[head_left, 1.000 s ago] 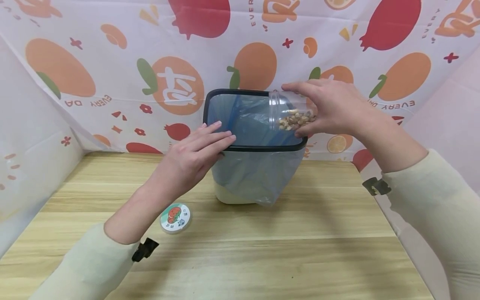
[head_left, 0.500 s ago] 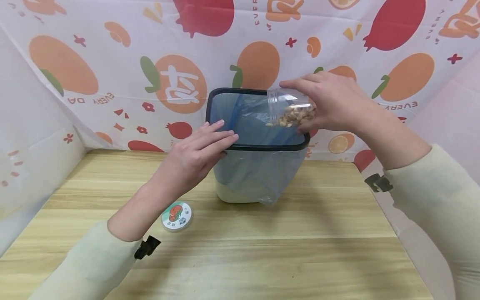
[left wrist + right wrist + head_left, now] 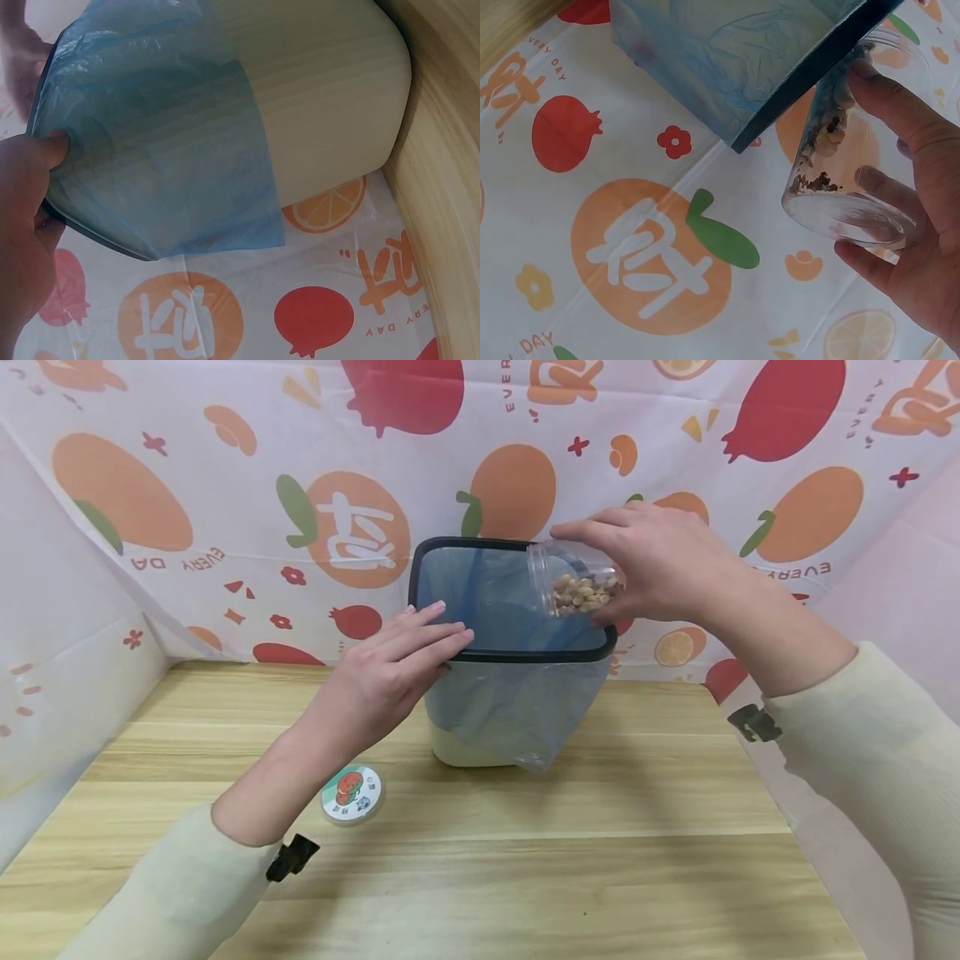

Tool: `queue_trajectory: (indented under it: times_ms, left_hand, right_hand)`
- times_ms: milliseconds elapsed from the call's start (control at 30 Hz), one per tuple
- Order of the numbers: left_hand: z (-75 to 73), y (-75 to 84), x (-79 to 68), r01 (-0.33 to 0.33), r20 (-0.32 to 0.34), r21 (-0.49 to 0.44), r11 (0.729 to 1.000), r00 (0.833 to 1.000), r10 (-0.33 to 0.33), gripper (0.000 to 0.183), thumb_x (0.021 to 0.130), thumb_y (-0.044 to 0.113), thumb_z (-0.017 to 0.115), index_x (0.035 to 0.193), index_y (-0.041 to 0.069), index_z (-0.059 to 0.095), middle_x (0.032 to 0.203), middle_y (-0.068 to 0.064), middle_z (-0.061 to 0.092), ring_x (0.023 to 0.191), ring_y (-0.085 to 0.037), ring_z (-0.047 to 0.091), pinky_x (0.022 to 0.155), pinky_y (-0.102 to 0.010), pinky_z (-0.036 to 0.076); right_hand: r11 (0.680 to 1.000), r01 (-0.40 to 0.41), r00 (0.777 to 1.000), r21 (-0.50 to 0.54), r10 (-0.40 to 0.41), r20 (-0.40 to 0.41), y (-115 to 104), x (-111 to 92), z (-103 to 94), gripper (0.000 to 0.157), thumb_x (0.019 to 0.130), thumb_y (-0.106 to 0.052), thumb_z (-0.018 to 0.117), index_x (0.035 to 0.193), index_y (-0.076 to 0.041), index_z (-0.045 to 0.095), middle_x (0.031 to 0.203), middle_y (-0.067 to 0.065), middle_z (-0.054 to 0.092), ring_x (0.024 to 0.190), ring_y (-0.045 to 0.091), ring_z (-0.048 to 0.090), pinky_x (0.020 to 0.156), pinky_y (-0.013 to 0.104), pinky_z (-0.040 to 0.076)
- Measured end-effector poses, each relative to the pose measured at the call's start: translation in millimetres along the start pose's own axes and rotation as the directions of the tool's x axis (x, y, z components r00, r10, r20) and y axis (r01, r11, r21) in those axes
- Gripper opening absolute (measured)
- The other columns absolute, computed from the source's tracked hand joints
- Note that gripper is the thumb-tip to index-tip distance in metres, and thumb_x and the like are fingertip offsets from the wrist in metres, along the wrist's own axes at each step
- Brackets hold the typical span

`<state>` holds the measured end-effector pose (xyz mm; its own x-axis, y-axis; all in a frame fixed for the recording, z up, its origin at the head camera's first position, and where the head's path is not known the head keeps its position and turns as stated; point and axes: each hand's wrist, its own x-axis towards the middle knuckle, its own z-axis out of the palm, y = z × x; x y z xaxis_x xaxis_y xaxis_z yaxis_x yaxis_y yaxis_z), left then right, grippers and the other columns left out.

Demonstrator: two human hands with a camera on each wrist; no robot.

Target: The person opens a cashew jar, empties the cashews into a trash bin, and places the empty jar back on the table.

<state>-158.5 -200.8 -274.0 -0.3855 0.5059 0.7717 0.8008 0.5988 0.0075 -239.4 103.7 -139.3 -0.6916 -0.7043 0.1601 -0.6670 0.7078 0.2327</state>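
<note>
A cream trash can (image 3: 459, 748) lined with a translucent blue bag (image 3: 517, 697) stands at the back of the table, its black rim (image 3: 536, 656) facing up. My left hand (image 3: 386, 664) grips the rim at the near left corner; in the left wrist view its thumb (image 3: 56, 148) presses the bag from outside. Above the right side of the opening, my right hand (image 3: 660, 564) holds a clear plastic jar (image 3: 542, 578) tipped on its side, mouth to the left. Nuts or seeds (image 3: 581, 593) lie along its lower wall, with dark crumbs (image 3: 817, 182) near its base.
A round lid (image 3: 351, 793) with a tomato picture lies on the wooden table (image 3: 525, 877), left of the trash can. A fruit-print cloth (image 3: 360, 527) hangs close behind the trash can and along the sides.
The jar has moved slightly left over the opening with my right hand, and the nuts or seeds inside have shifted. My left hand stays at the rim.
</note>
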Motion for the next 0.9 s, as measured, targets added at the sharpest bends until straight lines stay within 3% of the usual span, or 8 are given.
queue_trajectory:
  times_ms: [433, 900]
  left_hand:
    - [0.6, -1.7, -0.2, -0.001, 0.000, 0.004, 1.000, 1.000, 0.001, 0.052, 0.084, -0.002, 0.076, 0.133, 0.011, 0.065, 0.127, -0.008, 0.069, 0.132, -0.032, 0.054, 0.112, -0.053, 0.039]
    - [-0.2, -1.7, -0.8, -0.005, -0.001, -0.001, 1.000, 1.000, 0.005, 0.053, 0.084, -0.003, 0.076, 0.134, 0.011, 0.064, 0.127, -0.008, 0.069, 0.132, -0.032, 0.055, 0.111, -0.052, 0.039]
  right_hand:
    - [0.996, 0.076, 0.996, -0.045, -0.078, -0.032, 0.5, 1.5, -6.2, 0.099, 0.067, -0.036, 0.094, 0.152, -0.027, 0.043, 0.145, 0.013, 0.053, 0.133, 0.040, 0.046, 0.103, 0.061, 0.043]
    - [0.990, 0.099, 0.995, -0.102, -0.101, -0.013, -7.4, 6.9, -14.5, 0.095, 0.067, -0.034, 0.093, 0.150, -0.029, 0.045, 0.144, 0.011, 0.054, 0.131, 0.039, 0.046, 0.091, 0.061, 0.050]
